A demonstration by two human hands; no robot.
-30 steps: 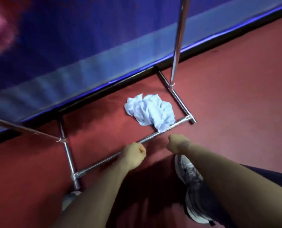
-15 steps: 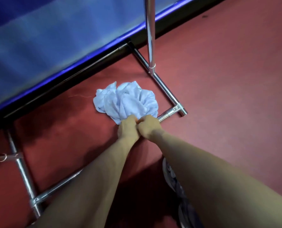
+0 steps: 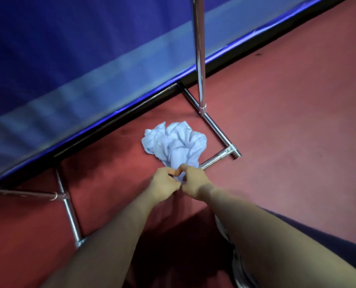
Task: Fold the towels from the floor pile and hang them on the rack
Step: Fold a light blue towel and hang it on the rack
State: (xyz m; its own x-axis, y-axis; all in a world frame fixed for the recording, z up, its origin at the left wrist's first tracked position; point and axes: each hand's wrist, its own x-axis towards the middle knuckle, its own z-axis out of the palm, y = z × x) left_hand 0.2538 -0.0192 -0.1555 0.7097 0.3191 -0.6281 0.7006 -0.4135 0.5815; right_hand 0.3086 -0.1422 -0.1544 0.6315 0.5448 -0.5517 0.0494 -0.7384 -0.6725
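A crumpled pale blue towel [image 3: 176,144] lies on the red floor inside the chrome base frame of the rack [image 3: 216,129]. My left hand [image 3: 164,181] and my right hand [image 3: 193,179] meet at the towel's near edge, both pinching the cloth, which is drawn up into a narrow bunch between them. The rack's upright pole [image 3: 199,50] rises just behind and to the right of the towel. The rack's top is out of view.
A blue padded wall panel [image 3: 89,69] runs diagonally behind the rack. The left base bar [image 3: 69,210] and a second pole [image 3: 21,194] lie at the left. My shoe [image 3: 235,262] stands under my right forearm. Red floor [image 3: 287,142] stretches to the right.
A second ago both fists hovered short of the front bar. They reached the towel's near edge, and now they have pulled that edge toward me, so the cloth tapers into my grip.
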